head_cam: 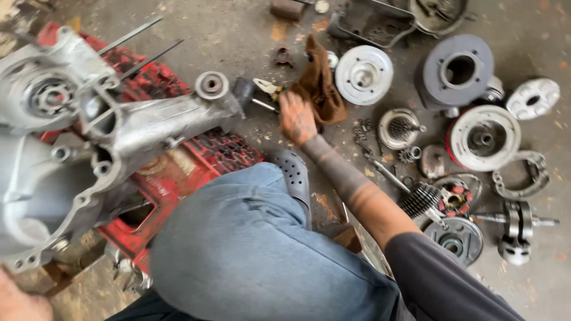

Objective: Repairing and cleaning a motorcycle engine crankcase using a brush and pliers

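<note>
My right hand (297,119) reaches forward over the concrete floor, fingers apart, holding nothing. It rests against the near edge of a crumpled brown rag (319,83). Just left of the fingertips lie a pale-handled tool (264,87) and a thin metal rod (264,106). A large bare aluminium engine casing (89,142) with long studs sits on a red plastic crate (202,157) at the left. Only part of my left hand (18,303) shows in the bottom left corner, below the casing; its fingers are out of sight.
Many engine parts lie to the right: a round cover (364,74), a grey cylinder (458,71), a drum (483,138), a clutch gear (397,128), brake shoes (523,175), a crankshaft (515,229). My knee in jeans (238,249) and a grey clog (294,175) fill the middle.
</note>
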